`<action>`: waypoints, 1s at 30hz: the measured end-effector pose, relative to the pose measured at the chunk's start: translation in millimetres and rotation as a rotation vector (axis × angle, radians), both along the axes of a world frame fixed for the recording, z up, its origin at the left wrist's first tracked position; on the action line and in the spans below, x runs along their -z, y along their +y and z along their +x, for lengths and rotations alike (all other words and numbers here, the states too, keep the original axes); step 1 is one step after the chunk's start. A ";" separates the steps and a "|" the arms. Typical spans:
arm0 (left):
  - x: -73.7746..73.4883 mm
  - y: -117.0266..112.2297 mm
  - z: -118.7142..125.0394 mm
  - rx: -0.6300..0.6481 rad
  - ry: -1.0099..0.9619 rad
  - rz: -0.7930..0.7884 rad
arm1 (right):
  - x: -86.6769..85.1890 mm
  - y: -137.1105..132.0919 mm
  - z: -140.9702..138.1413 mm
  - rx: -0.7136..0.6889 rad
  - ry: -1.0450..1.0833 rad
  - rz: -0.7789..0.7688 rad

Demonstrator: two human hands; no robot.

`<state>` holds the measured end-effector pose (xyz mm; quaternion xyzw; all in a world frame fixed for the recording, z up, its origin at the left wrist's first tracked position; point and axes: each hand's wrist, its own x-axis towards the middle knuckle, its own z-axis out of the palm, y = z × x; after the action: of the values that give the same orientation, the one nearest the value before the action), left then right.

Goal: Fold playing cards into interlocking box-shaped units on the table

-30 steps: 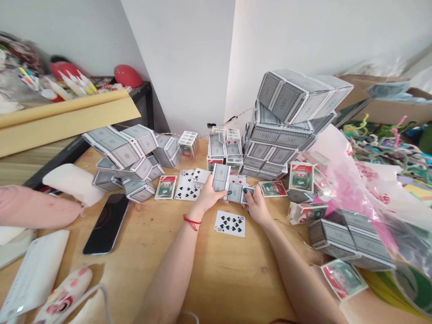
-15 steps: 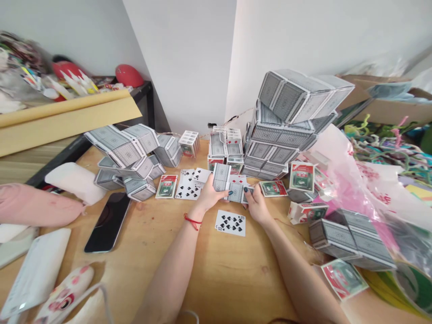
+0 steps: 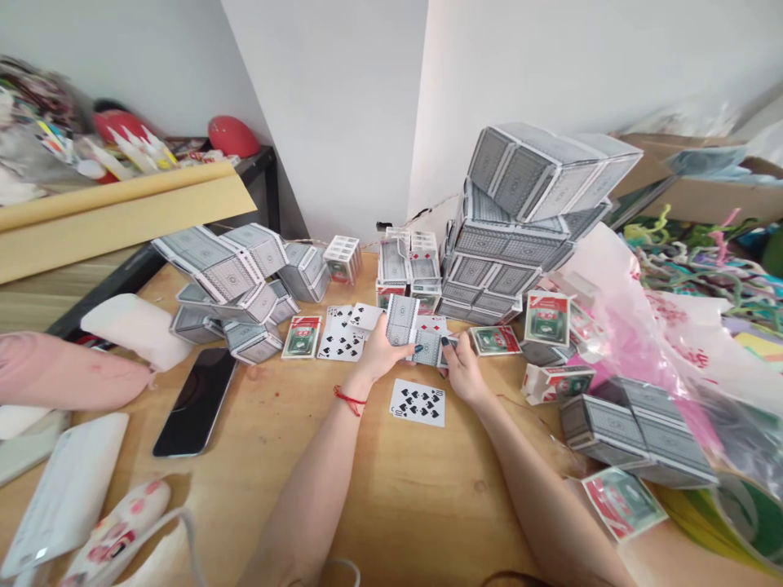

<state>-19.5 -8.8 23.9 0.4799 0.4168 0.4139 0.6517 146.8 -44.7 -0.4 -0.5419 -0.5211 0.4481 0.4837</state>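
Both hands meet over the middle of the wooden surface, closed on playing cards. Left hand, a red thread round its wrist, grips a grey-backed card that stands nearly upright above its fingers, and its thumb also presses on a folded card piece lying between the two hands. Right hand pinches the other edge of that piece with dark-nailed fingertips.

Just below the hands a ten of spades lies face up, apart from them. To the left is a loose spread of face-up cards, with a red card box just beside it. Farther left a black phone lies flat near a tumbled pile of card blocks.

Behind the hands small card cubes stand against the wall. To the right rises a tall stack of card blocks, its top block tilted. Another red box stands at its foot, beside a pink plastic bag, and a long row of joined blocks lies nearer the right edge.
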 end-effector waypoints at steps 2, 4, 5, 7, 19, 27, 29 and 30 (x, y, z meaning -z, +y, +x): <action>0.3 -0.2 0.2 -0.001 0.007 0.005 | 1.2 0.5 0.1 0.003 -0.006 -0.014; 0.9 -0.5 0.5 -0.006 0.021 0.012 | 2.8 0.9 0.4 0.011 -0.012 -0.021; 1.1 -0.6 0.7 -0.010 0.029 0.016 | 3.4 1.0 0.4 0.017 -0.013 -0.019; 1.1 -0.8 1.0 -0.016 0.044 0.023 | 3.5 1.0 0.4 0.025 -0.004 -0.014; -1.9 1.9 2.3 0.000 0.122 0.070 | -12.1 -0.9 0.0 -0.040 0.154 -0.040; -3.6 6.0 -0.2 -0.054 0.237 0.225 | -11.9 -1.0 1.2 0.016 0.192 -0.099; -5.1 6.0 -0.2 -0.089 0.247 0.239 | -11.6 -0.3 1.7 0.027 0.195 -0.092; -5.4 5.7 0.0 -0.110 0.255 0.243 | -11.2 0.1 1.9 0.031 0.196 -0.089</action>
<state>-19.5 -3.0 29.3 0.5802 0.4686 0.4322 0.5069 148.7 -44.6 10.8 -0.5244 -0.4425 0.5143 0.5145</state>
